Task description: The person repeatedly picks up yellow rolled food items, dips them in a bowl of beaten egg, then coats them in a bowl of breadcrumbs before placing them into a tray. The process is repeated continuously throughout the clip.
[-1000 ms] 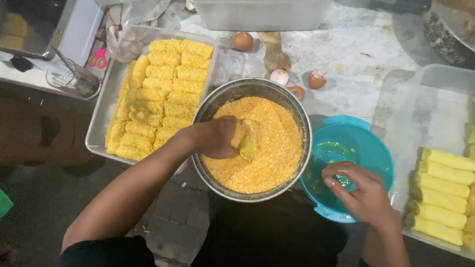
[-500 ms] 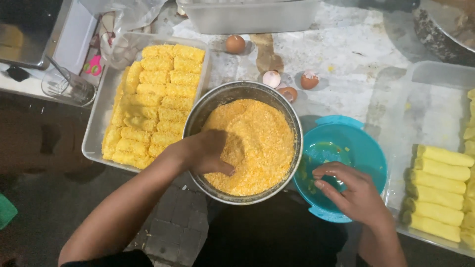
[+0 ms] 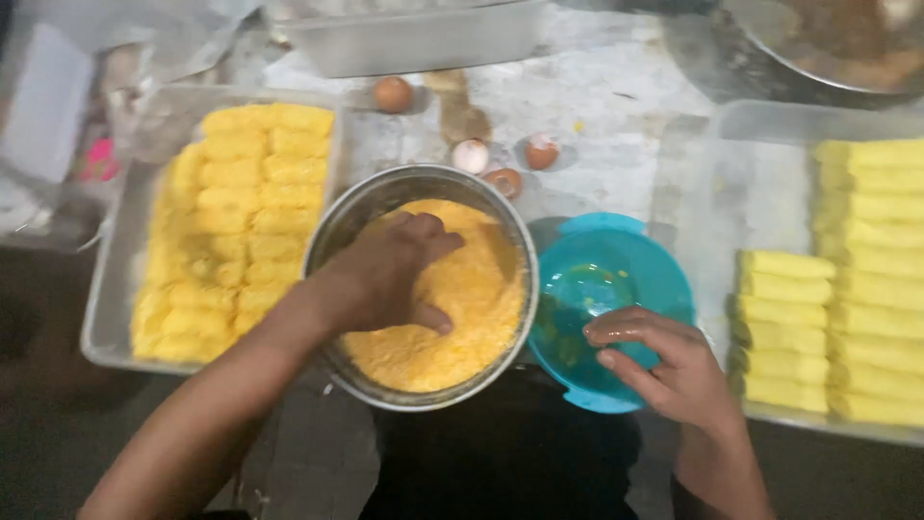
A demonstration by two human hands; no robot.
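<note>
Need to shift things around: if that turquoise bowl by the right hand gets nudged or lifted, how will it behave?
The turquoise bowl looks like thin plastic, so probably light and easy to slide. Wet yellow liquid inside may slosh, and the rim could be slippery. The right hand rests at its near edge, so pressing there might tip it.

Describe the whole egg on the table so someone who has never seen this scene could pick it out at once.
Start at the round metal bowl of orange crumbs in the middle, where the left hand rests. Look up past its far rim to the pale tabletop: the whole egg lies there alone. It is brown and unbroken, unlike the cracked eggshells clustered nearer the bowl.
</note>
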